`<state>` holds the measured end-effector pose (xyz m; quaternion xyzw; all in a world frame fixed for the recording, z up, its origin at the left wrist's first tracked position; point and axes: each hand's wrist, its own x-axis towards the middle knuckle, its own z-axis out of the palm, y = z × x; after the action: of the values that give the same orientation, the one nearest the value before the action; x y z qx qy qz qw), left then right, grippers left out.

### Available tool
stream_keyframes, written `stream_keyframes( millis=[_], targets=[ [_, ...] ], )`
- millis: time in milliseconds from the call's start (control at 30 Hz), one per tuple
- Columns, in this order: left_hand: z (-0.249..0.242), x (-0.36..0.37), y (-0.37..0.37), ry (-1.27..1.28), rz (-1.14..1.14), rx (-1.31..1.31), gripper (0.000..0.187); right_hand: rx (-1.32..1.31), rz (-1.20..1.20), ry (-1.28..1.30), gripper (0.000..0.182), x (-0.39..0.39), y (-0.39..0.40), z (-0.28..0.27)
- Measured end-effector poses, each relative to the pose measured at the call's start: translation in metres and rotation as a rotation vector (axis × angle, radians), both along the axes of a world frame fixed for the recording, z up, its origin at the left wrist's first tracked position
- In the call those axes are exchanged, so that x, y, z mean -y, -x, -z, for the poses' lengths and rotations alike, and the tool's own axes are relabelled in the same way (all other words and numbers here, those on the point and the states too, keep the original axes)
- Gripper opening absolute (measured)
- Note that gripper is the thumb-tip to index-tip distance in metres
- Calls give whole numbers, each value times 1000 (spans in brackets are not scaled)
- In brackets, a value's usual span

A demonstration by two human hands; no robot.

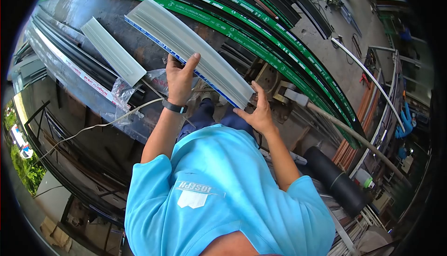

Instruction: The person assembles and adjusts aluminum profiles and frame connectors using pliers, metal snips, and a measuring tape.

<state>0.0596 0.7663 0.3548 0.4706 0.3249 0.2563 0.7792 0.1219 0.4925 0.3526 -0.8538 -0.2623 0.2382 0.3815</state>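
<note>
A wide, pale grey aluminium profile with lengthwise ribs and blue printed film along its near edge is held up in front of me. My left hand grips that near edge around its middle, thumb on top and the fingers curled beneath. At the right end, my right hand clasps the profile's corner, with the thumb below and fingers at the end face. A shorter pale grey profile piece lies on the dark table to the left.
Long green-filmed aluminium bars stretch across the far side. Crumpled clear plastic and black profiles lie at the left. A wooden-handled hammer is at the right, above a black roll. A cable crosses the left side.
</note>
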Motion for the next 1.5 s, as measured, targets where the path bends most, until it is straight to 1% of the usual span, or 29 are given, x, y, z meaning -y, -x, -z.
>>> stream_keyframes(
  millis=[133,233,267,300,333,367,400,467,533,600,633,733,867,933,1033,1067,1133,1167,1233,1267,1300,1367,1400,1467,1500],
  targets=[
    [2,1,5,4,1,-58,46,-49,-4,9,107,1,-1,0],
    [5,5,4,18,-20,-17,42,-58,-11,41,106,-1,2,-2],
    [11,7,3,47,-38,56,40,-57,-19,38,105,0,3,1],
    [12,8,3,56,-27,57,40,-82,-10,70,104,-1,3,-2],
    [15,9,4,4,-23,18,40,-94,-8,69,104,-2,4,-5],
    [15,12,4,60,-31,44,42,-71,-23,79,105,2,4,-1],
    [21,13,2,43,-51,40,44,-42,-30,97,105,3,5,2],
    [17,13,2,20,-20,16,44,-59,-66,114,106,-3,5,-1],
    [21,15,1,105,-15,48,44,-61,-75,139,106,4,0,-7],
    [14,16,-1,136,-6,96,39,-64,-75,154,106,1,-1,-13],
    [13,14,0,119,28,97,38,-26,-96,133,104,5,-4,-11],
    [10,13,1,102,108,116,36,-65,-67,97,90,8,-12,-14],
    [10,18,-1,100,163,151,39,-46,-59,106,79,11,-18,-15],
    [7,20,0,113,188,145,39,-18,-60,104,76,13,-18,-11],
    [13,22,2,158,261,159,39,26,-9,57,67,14,-15,-7],
    [15,23,3,178,291,168,40,-22,-3,87,62,16,-16,-5],
    [13,29,1,174,399,158,43,-119,8,148,53,24,-17,-1],
    [10,33,-2,172,451,155,45,-119,45,131,50,31,-15,1],
    [6,42,-15,71,626,138,49,-114,109,97,45,53,-6,1],
    [4,47,-22,18,708,129,52,-74,149,121,43,69,3,1],
    [14,56,-26,-145,758,122,56,-34,189,141,42,86,14,-3],
    [40,83,-30,-22,911,86,71,-33,221,180,40,117,38,-19],
    [56,98,-30,-39,978,88,79,-20,238,263,38,139,55,-26],
    [66,128,-21,22,1151,79,98,-4,264,389,36,181,87,-34],
    [72,144,-15,63,1216,25,106,-2,276,434,36,196,101,-37]
  ],
)
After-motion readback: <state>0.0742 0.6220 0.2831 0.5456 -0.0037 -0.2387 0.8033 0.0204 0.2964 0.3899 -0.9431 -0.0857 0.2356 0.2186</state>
